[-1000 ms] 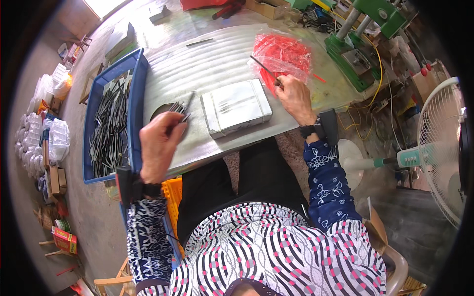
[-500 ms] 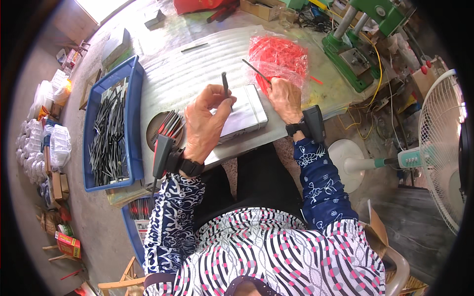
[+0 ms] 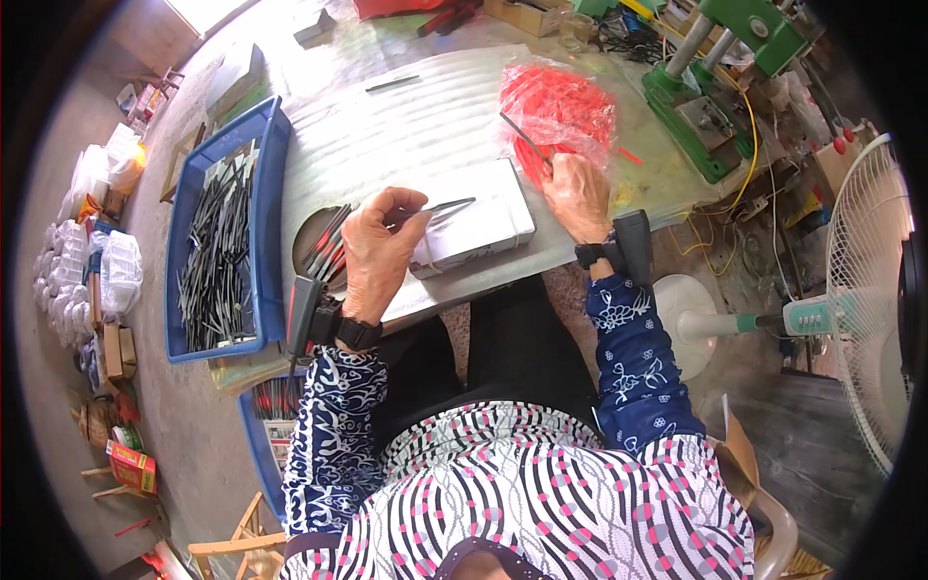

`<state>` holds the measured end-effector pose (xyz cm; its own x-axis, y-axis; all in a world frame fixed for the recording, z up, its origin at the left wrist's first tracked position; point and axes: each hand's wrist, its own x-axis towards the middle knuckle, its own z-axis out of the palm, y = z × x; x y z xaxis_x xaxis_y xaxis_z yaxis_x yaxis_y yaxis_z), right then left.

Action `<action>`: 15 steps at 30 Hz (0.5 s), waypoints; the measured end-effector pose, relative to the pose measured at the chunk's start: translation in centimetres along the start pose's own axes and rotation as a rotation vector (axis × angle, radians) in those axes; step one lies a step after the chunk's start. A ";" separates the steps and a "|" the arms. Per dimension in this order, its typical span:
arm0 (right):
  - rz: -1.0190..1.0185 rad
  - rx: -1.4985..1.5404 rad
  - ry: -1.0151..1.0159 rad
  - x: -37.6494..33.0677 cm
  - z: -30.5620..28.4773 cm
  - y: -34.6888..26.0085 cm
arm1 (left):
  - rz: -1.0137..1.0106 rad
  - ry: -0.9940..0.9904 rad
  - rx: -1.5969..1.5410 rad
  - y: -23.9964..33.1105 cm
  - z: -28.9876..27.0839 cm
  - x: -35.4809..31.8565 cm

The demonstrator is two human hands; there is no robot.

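My left hand point(image 3: 379, 253) is closed in a pinch on a thin dark metal strip point(image 3: 452, 204), which points right, level above a white box point(image 3: 483, 215). Over the box's right side, my right hand point(image 3: 578, 198) is closed on a slim dark rod point(image 3: 523, 137) slanting up and left. Just beyond that hand is a clear plastic bag of red plastic pieces point(image 3: 561, 101). Beside my left wrist a round container point(image 3: 302, 230) holds several dark strips with red parts. What kind of tool the strip and rod are, I cannot make out.
A blue bin point(image 3: 273, 193) full of dark strips stands on the left. Another dark strip point(image 3: 392, 83) lies on the foam sheet point(image 3: 348, 126). Back right is a green press point(image 3: 677, 116); a standing fan point(image 3: 860, 300) is at the right.
My left hand has drawn left and turned, so the strip has swung from upright to nearly level. My right hand keeps the rod with little movement. The whole view has shifted slightly.
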<state>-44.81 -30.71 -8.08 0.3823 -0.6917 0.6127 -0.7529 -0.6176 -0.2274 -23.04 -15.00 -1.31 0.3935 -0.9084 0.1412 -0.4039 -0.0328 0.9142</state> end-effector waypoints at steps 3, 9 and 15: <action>0.099 0.009 -0.149 -0.2 -1.0 -0.3 | 0.229 0.056 0.199 -0.5 -0.5 -0.5; 0.228 0.301 -0.301 0.2 -3.5 -1.6 | 0.436 0.083 0.391 -0.6 -0.6 -1.1; 0.441 0.727 -0.341 0.1 -6.3 -3.1 | 0.450 0.106 0.308 0.0 1.6 -0.9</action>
<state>-45.81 -26.56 -2.58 0.3646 -0.9224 0.1271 -0.3897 -0.2751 -0.8789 -24.67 -14.82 -2.04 0.2009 -0.8145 0.5442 -0.7681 0.2138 0.6036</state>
